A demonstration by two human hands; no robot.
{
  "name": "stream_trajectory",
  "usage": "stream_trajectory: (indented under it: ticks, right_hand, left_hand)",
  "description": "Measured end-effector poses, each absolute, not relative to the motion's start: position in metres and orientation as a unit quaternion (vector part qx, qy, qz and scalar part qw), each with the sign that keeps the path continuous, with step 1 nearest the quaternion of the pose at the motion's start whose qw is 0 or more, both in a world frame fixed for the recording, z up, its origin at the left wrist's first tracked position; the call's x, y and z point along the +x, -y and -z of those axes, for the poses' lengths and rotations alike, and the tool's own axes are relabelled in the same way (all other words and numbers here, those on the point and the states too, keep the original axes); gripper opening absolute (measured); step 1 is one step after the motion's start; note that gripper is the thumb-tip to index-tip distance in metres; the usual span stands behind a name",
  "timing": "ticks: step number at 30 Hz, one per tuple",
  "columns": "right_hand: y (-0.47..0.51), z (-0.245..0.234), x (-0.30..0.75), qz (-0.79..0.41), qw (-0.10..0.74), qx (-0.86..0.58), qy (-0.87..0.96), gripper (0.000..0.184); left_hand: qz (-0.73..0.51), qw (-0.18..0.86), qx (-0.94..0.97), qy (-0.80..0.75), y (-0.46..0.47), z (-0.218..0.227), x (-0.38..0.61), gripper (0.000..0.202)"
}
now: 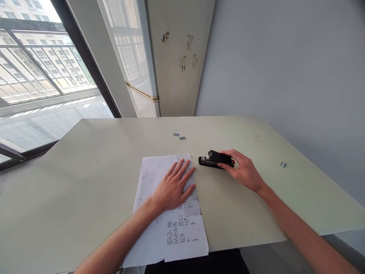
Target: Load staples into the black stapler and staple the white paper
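Note:
A black stapler (212, 163) lies on its base on the table, just right of the papers. My right hand (241, 167) grips its rear end, thumb on one side and fingers on the other. Its front end points left toward the papers' edge, a small gap apart from them. My left hand (175, 186) lies flat with fingers spread on the printed papers (151, 171). These sheets overlap, and a smaller printed piece (186, 251) shows at the near right, reaching over the table's front edge.
Two staple strips (179, 136) lie beyond the papers, and more staple pieces (283, 164) sit at the right on the pale table (85, 182). A refrigerator (176, 83) and a grey wall (279, 68) stand behind; a glass balcony door (42, 68) is at left.

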State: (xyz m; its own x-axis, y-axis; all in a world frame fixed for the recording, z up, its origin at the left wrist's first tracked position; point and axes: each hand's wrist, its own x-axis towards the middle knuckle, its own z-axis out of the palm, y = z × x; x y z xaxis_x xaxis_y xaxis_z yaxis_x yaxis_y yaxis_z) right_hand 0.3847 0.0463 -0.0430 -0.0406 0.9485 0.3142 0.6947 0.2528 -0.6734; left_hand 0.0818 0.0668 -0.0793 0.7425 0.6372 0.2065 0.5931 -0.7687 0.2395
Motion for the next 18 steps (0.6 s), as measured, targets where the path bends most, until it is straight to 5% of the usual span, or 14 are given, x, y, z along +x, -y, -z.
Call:
stream_trajectory:
  ticks: [18]
  right_hand:
    - [0.005, 0.048, 0.414, -0.241, 0.31, -0.583, 0.711, 0.035]
  left_hand:
    - [-0.124, 0.069, 0.929, -0.341, -0.067, 0.079, 0.08, 0.08]
